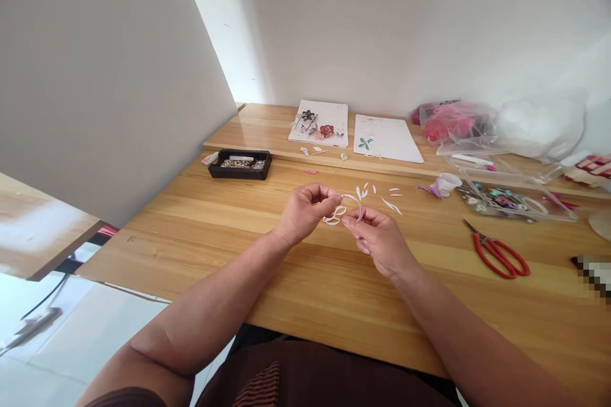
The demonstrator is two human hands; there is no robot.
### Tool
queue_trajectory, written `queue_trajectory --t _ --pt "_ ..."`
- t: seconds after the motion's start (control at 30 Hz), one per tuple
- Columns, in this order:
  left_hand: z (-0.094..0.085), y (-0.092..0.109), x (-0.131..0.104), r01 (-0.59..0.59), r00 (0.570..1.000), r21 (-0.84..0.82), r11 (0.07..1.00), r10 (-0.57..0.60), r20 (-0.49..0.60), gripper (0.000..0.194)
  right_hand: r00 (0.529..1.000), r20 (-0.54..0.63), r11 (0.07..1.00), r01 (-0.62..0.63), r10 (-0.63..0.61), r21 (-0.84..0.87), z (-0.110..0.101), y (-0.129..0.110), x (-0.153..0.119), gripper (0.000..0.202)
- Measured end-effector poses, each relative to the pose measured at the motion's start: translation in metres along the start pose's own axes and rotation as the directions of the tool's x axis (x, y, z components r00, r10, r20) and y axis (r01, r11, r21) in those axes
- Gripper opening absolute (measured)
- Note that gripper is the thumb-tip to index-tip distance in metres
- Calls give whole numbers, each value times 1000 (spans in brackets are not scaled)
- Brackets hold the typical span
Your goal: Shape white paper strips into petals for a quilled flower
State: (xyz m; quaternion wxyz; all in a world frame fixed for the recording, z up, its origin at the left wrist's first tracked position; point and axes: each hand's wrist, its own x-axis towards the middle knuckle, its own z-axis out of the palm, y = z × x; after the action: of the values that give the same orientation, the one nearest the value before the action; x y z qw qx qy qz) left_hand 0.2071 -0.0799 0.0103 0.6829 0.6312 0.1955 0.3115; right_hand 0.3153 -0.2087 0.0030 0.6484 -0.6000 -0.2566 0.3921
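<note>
A thin, pale lilac strip [354,200], like ribbon or cord, curves in an arc between my two hands over the table. My left hand [312,206] pinches one end of it between thumb and fingertips. At the other end, my right hand [375,232] is closed in a pinch on the strip. White loops [334,216] of narrow strip lie or hang just below and between the hands; whether they join the lilac piece I cannot tell. Beyond the fingers, several small white petal-shaped pieces [363,191] lie scattered on the wood.
Red-handled pliers [499,254] lie at right. A black tray [241,165] of beads stands at left. Paper sheets [389,140] with flower ornaments rest on the raised back ledge [267,121]. A clear box [515,200] of small parts and plastic bags [458,127] sit at the back right.
</note>
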Motion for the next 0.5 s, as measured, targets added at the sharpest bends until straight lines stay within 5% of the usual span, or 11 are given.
queue_trajectory --t 0.17,0.37,0.43,0.5 --pt "-1 0 3 -77 972 212 974 120 -202 17 998 22 992 59 -57 -108 2 2 -5 31" --pt "-4 -2 6 -130 952 345 930 214 -217 10 979 29 937 201 -201 -286 4 -3 -12 26" --pt "-5 -3 6 -136 963 366 921 209 -168 10 920 9 829 358 -393 -431 2 -6 -13 22" --pt "-5 -3 5 -119 983 376 919 163 -89 11 813 14 660 483 -582 -575 -3 -9 -13 15"
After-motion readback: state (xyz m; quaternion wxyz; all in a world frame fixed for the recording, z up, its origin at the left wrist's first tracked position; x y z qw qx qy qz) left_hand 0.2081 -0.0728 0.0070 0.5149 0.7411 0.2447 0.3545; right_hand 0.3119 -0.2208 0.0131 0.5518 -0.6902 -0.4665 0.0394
